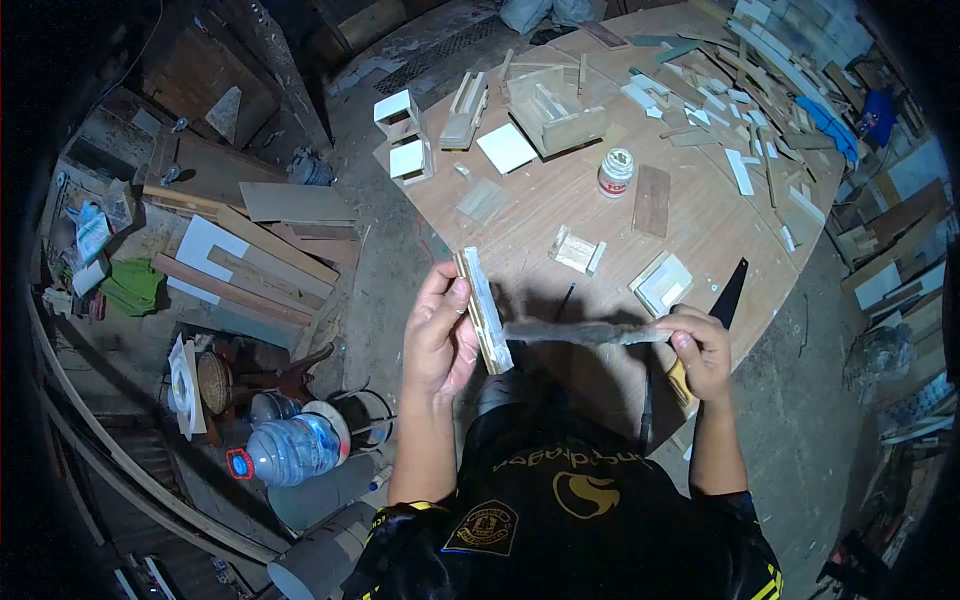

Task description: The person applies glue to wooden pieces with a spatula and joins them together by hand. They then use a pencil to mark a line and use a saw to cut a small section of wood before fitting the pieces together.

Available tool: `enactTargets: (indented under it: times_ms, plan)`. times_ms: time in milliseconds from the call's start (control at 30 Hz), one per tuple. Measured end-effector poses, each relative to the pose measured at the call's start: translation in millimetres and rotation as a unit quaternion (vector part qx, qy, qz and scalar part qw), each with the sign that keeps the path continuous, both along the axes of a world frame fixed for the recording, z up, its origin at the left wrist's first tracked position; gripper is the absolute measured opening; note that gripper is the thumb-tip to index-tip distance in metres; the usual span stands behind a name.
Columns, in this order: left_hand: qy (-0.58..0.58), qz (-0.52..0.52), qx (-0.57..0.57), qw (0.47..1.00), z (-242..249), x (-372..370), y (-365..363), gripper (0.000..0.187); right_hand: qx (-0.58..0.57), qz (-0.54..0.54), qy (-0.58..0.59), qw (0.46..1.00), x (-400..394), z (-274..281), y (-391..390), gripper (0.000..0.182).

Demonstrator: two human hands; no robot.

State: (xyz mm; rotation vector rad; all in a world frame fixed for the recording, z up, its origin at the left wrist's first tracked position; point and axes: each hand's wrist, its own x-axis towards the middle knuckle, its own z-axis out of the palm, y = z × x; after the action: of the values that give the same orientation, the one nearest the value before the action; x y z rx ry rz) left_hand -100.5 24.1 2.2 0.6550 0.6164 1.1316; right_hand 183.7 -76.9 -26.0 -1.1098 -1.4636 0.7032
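My left hand (437, 330) is closed around a narrow wooden piece (484, 312), thumb across its near side; the face turned right has a pale, whitish coating. My right hand (703, 352) pinches one end of a long flat stick (585, 333) with a darkened, smeared surface. The stick's far end reaches the lower half of the wooden piece. Beyond the hands, a small wooden frame-like part (577, 250) lies on the table. A white-topped wooden block (662, 284) sits above my right hand.
The wooden table (460, 215) holds an open white jar (616, 174), a brown board (651, 201), a wooden box assembly (560, 115) and many scrap strips (740, 110). A handsaw (732, 295) lies at the right edge. A large water bottle (295, 448) stands lower left.
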Motion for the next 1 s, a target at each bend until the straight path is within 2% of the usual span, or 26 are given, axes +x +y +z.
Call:
enactTargets:
  times_ms: [67, 200, 367, 767, 833, 967, 1000]
  plan:
    - [-0.022, -0.026, -0.001, 0.999, -2, 1, 0, 0.017, 0.000, 0.028, -0.017, 0.999, -3, -1, -3, 0.023]
    - [0.013, 0.007, 0.009, 1.000, -1, 2, 0, 0.017, 0.045, -0.021, -0.047, 0.998, -12, 1, -10, 0.022]
    - [0.129, 0.048, 0.039, 0.990, 13, 7, -2, 0.022, 0.030, -0.037, -0.087, 0.995, -2, 9, -13, 0.022]
    - [0.157, 0.020, 0.064, 0.985, 9, 2, -4, 0.027, -0.045, 0.010, -0.123, 0.991, -1, 15, -7, 0.021]
    - [0.157, 0.020, 0.065, 0.985, 8, -1, -3, 0.027, -0.056, 0.047, -0.139, 0.988, 3, 17, -7, 0.019]
    - [0.129, 0.011, 0.038, 0.991, 6, -5, -1, 0.027, -0.069, 0.062, -0.102, 0.990, 17, 14, -11, 0.018]
    - [0.129, 0.011, 0.038, 0.991, 2, -7, -1, 0.027, -0.070, 0.037, -0.056, 0.995, 17, 11, -13, 0.019]
